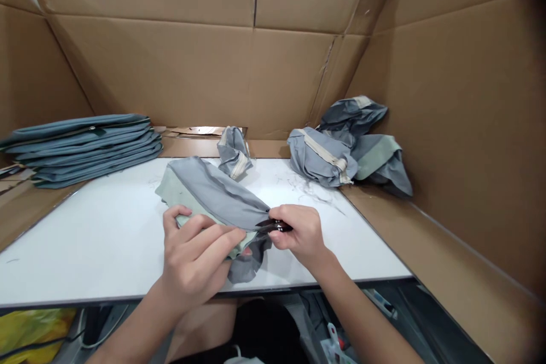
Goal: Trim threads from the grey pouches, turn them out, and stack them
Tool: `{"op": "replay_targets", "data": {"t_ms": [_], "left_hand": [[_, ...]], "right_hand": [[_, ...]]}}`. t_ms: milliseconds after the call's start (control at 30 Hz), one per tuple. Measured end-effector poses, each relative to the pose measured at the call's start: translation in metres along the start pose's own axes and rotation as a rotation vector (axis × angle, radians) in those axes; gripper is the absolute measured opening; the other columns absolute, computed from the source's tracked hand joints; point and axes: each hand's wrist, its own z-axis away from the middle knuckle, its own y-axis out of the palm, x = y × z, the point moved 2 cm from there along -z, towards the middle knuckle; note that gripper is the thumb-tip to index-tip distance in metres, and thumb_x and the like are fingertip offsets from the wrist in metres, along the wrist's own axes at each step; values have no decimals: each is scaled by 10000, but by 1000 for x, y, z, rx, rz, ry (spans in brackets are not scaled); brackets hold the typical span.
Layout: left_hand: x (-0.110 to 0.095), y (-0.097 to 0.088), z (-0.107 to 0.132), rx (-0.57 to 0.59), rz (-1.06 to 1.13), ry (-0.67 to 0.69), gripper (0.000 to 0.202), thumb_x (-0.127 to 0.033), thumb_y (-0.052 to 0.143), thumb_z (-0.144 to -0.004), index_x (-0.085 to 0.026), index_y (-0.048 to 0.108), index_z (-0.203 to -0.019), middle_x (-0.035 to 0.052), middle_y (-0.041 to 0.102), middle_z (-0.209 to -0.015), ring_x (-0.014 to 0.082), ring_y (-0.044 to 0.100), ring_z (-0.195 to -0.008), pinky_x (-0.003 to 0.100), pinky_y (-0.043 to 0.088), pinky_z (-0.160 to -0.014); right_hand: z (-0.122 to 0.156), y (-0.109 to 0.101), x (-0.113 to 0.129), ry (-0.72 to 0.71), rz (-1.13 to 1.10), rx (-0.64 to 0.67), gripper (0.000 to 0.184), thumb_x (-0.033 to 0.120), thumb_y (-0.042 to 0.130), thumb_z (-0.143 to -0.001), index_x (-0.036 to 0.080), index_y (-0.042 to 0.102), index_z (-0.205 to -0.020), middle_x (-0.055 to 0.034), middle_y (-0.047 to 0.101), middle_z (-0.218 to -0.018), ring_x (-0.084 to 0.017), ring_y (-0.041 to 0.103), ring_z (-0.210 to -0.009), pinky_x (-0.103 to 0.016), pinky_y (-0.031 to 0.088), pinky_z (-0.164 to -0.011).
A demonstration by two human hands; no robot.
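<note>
A grey and pale-green fabric piece (213,190) lies on the white table (98,239), running back from the front edge. My left hand (198,256) grips its near end, fingers curled over the folded cloth. My right hand (298,233) is closed on a small dark thread snipper (273,226), whose tip touches the fabric's edge right next to my left fingertips. The cloth's lower corner hangs over the table's front edge under my hands.
A stack of flat blue-grey fabric pieces (85,148) sits at the back left. A heap of crumpled grey pieces (345,151) lies at the back right, with one small bundle (232,153) behind the held piece. Cardboard walls (447,114) enclose the table. Loose threads (307,190) lie near the heap.
</note>
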Motion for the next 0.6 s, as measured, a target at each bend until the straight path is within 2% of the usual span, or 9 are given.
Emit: {"op": "replay_targets", "data": {"t_ms": [67, 133, 200, 300, 367, 467, 600], "left_hand": [[-1, 6, 0, 3, -24, 11, 114, -110, 536, -794, -182, 621, -767, -41, 665, -633, 106, 513, -562, 362, 265, -758], [-2, 13, 0, 7, -53, 33, 154, -67, 511, -773, -181, 615, -779, -45, 667, -643, 104, 509, -555, 364, 266, -755], [-3, 18, 1, 16, -83, 57, 194, -35, 484, -757, -176, 611, -797, -45, 672, -660, 103, 512, -554, 361, 269, -744], [-4, 22, 4, 35, -125, 68, 205, -29, 466, -766, -174, 607, -801, -45, 672, -662, 102, 512, -557, 356, 277, -731], [-3, 23, 6, 30, -138, 71, 199, -29, 476, -771, -174, 607, -806, -45, 673, -659, 101, 514, -563, 358, 280, -734], [-5, 22, 11, 40, -134, 83, 203, -30, 481, -782, -167, 618, -842, -33, 694, -710, 105, 533, -596, 365, 283, -744], [-11, 23, 22, 110, -127, 66, 240, -39, 453, -818, -172, 632, -905, -14, 717, -833, 112, 551, -654, 373, 282, -770]], "right_hand": [[4, 0, -8, 52, -39, 20, 467, 529, 377, -893, 175, 537, -633, 17, 472, -483, -77, 418, -443, -214, 305, -465], [9, -2, -21, 188, -98, 55, 423, 510, 414, -881, 181, 535, -645, 22, 467, -507, -79, 407, -458, -214, 299, -464], [18, -6, -38, 440, -190, 67, 391, 510, 437, -865, 184, 507, -661, 22, 445, -548, -86, 399, -491, -213, 302, -474], [38, -13, -60, 893, -384, 14, 421, 577, 395, -852, 190, 444, -693, 38, 339, -553, -83, 318, -476, -211, 257, -441], [49, -15, -65, 1070, -502, -26, 459, 635, 345, -839, 195, 425, -733, 58, 287, -536, -74, 244, -439, -208, 196, -409], [56, -18, -60, 1115, -543, -35, 470, 663, 347, -818, 204, 375, -720, 67, 288, -516, -71, 225, -415, -216, 176, -395], [42, -23, -35, 1010, -434, 21, 401, 563, 420, -840, 214, 295, -687, 44, 380, -559, -96, 380, -489, -236, 320, -479]]}}
